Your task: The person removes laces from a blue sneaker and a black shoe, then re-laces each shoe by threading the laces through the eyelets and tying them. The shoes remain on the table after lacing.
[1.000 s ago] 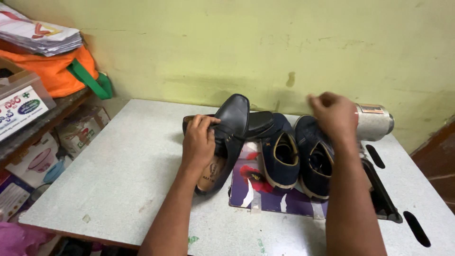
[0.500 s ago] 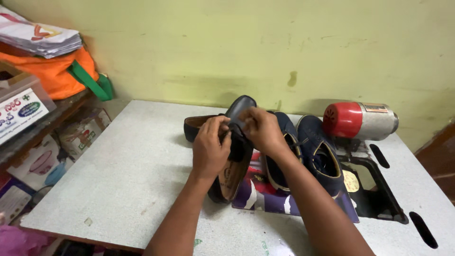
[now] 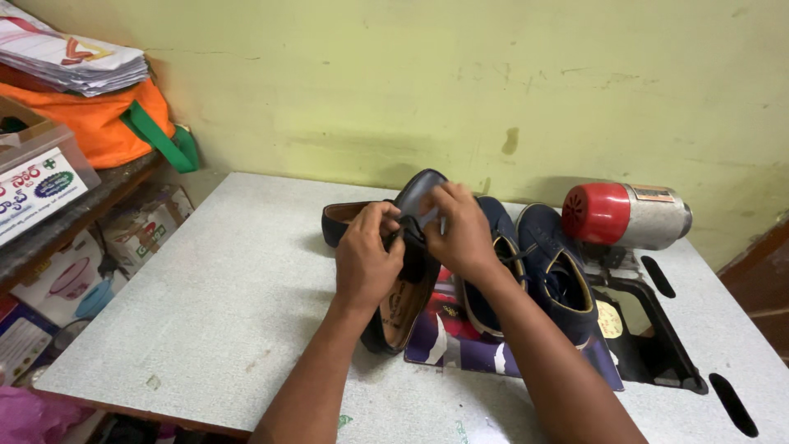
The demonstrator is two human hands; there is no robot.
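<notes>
Both hands are gripping the black leather slip-on shoe (image 3: 411, 271), tilted at table centre: left hand (image 3: 366, 259) steadying its side, right hand (image 3: 460, 230) pinching its upper, navy lace-up shoes (image 3: 526, 263) at three o'clock.

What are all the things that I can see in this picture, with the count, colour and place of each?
black shoe: 1, black with tan inside, held tilted in both hands at table centre
second black shoe: 1, black, lying behind the hands
navy shoes: 2, dark blue, side by side right of the hands
printed sheet: 1, purple and white, under the shoes
motor: 1, red and silver, right rear of table
table: 1, grey speckled, with dark slots at right
orange bag: 1, orange with green strap, shelf at left
paper stack: 1, white, on the bag
boxes: several, mixed colours, under the shelf
left hand: 1, gripping the black shoe
right hand: 1, on the black shoe's upper end
</notes>
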